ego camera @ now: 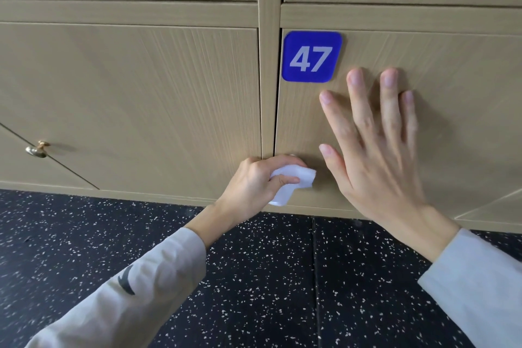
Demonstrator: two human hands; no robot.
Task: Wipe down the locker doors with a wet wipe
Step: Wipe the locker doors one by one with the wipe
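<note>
A blue number plate (pixel 311 57) with rounded corners bears the white digits 47. A round brass knob (pixel 37 149) projects at the far left edge of the view and casts a faint shadow to its right. The floor (pixel 254 277) below is black with scattered white flecks. A narrow straight seam (pixel 315 277) divides the floor into two sections and runs from the base of the woodwork toward the camera.

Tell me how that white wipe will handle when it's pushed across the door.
The wipe looks floppy: a loose end droops below the left hand. It probably bunches unless pressed flat. Likely very light, since a loose pinch carries it.
</note>
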